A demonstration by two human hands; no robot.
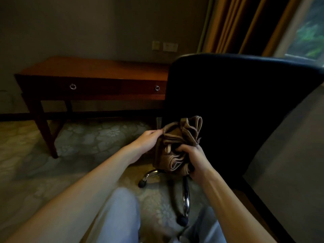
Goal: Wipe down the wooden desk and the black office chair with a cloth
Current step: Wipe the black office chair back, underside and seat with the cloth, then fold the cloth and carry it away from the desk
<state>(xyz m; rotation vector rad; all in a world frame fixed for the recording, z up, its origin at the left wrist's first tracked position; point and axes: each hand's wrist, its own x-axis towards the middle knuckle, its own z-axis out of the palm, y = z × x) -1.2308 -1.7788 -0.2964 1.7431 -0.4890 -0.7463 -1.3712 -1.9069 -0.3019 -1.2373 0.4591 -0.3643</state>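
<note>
Head view, both hands raised before the black office chair, right hand fingers curled tight round the bunched brown cloth, left hand pinching the cloth's left edge, wooden desk far left against the wall, chrome chair base near on patterned carpet

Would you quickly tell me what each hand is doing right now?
Left hand: pinching the upper edge of the brown cloth.
Right hand: fingers curled round the cloth's lower folds, gripping it.

desk 1 | chair 1 | cloth 1 | drawer rings 2 | hands 2
</note>
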